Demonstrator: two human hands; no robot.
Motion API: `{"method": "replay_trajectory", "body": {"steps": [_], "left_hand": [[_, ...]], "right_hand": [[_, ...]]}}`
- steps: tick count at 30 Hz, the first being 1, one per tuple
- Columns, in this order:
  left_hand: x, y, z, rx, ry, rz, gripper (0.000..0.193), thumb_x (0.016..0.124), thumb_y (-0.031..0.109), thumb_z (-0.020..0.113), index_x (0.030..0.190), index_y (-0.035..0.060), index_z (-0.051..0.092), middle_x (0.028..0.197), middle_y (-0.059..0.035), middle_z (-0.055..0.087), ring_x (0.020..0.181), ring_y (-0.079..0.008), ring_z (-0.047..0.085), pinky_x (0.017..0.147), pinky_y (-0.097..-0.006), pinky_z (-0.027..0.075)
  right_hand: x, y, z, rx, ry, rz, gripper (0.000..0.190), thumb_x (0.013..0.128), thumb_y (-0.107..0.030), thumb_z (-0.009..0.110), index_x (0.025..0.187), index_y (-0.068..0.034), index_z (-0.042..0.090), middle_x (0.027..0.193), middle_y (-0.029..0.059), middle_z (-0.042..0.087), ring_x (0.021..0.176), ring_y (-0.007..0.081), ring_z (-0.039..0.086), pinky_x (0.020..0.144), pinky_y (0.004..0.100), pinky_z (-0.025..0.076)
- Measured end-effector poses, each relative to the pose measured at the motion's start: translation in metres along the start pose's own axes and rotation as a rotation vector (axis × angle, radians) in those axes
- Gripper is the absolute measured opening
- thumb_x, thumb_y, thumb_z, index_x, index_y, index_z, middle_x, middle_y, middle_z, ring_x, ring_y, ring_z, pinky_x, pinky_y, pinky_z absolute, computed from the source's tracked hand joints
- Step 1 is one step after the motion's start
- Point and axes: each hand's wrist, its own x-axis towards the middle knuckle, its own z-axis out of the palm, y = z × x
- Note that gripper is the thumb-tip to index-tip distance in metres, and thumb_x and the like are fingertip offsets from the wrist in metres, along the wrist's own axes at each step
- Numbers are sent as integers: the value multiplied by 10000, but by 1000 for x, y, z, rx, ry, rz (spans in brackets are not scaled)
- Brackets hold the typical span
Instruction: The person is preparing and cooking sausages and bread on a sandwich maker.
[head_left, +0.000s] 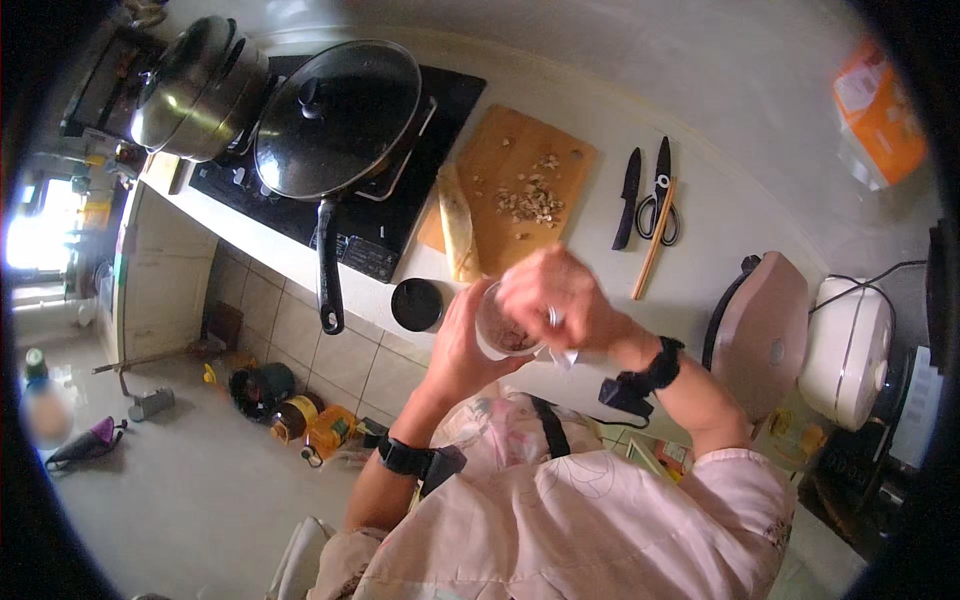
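Observation:
My left hand (461, 349) is wrapped around a clear plastic jar (491, 341), tilted so its open mouth faces up toward me. Reddish-brown contents (516, 339) show inside. Blurred by motion, my right hand (559, 300) is at the jar's mouth with its fingers curled. A small shiny piece shows by those fingers, but whether they grip it is unclear. A black round lid (417, 304) lies on the counter to the left of the jar. Beyond my hands, a wooden cutting board (480, 150) bears chopped pale-brown pieces (531, 201) and a rolled flatbread (457, 225) along its left side.
A glass-lidded frying pan (341, 120) sits on the black cooktop (457, 90), its handle (328, 270) jutting past the counter edge. Beside it stands a steel pot (199, 94). Right of the board lie a black knife (628, 199), scissors (661, 187) and chopsticks (654, 240), then a pink appliance (765, 337).

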Motion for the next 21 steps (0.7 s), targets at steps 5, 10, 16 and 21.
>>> {"method": "replay_trajectory", "body": {"steps": [5,10,16,21], "left_hand": [[-18,0,-5,-27,-24,-126,878,506,181,838,1231,38,363,1133,-162,497,1082,-335,475,917,-394,392],[-42,-12,-14,51,-61,-233,918,525,196,847,1261,40,321,1167,-130,480,1079,-273,496,919,-378,413],[-54,-24,-25,0,68,-286,859,523,158,835,1238,42,374,1172,-128,493,1070,-287,504,902,-373,423],[-50,-29,-26,9,88,-251,852,522,156,833,1236,46,381,1181,-126,487,1075,-294,498,906,-376,419]], "right_hand": [[-15,128,-1,-503,101,341,531,854,-467,483,1196,-61,474,1326,196,372,1257,377,311,1028,462,272],[-21,190,17,-580,35,475,699,803,-545,520,1254,-22,417,1336,266,311,1278,407,240,1051,492,213],[-28,161,56,-463,-50,276,711,755,-508,598,1229,-6,428,1338,278,285,1266,438,230,1055,501,202],[-1,186,59,-577,33,322,708,740,-474,621,1236,-13,415,1331,281,287,1258,450,234,1046,515,210]]}}
